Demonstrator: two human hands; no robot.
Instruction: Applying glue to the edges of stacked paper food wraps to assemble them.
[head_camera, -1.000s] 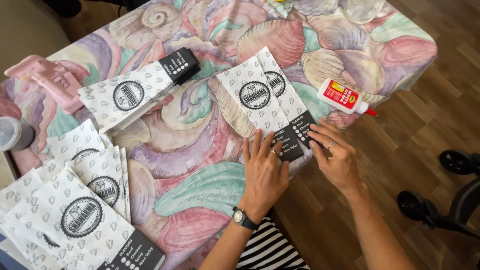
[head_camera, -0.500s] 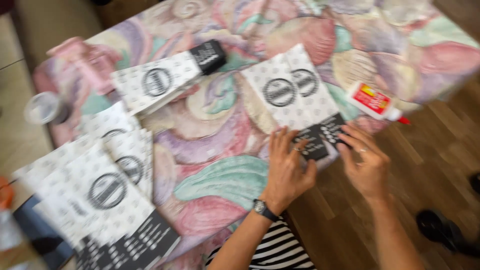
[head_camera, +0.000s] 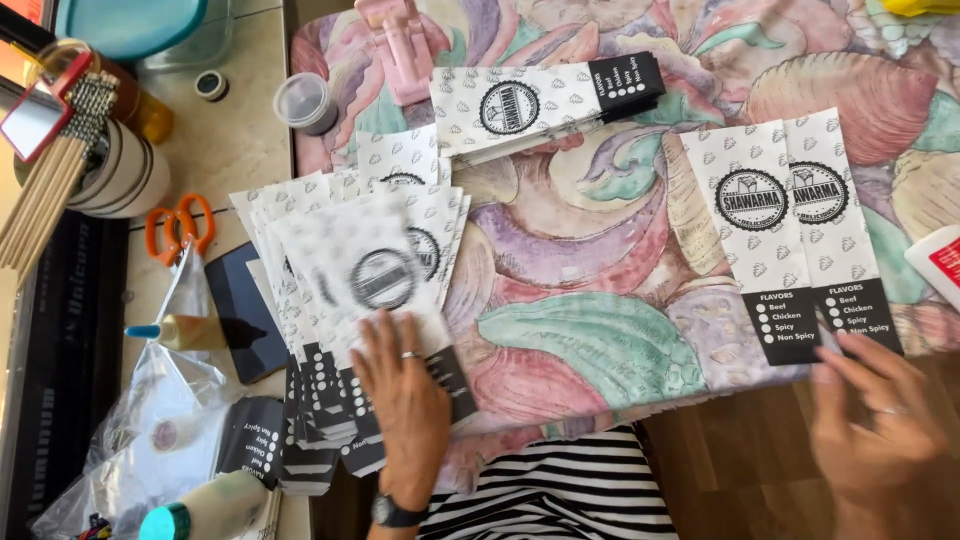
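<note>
Shell-print tablecloth (head_camera: 600, 340); left hand (head_camera: 400, 400) now on fanned bags (head_camera: 370, 270) (previously rightward)

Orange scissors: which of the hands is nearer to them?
Left. The left hand lies on the bag stack, right of the scissors. The right hand is far across, at the folded bag.

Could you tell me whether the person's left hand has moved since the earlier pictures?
Yes. The left hand has left the two flat bags near the table's right edge and now lies on the fanned stack further left.
</note>
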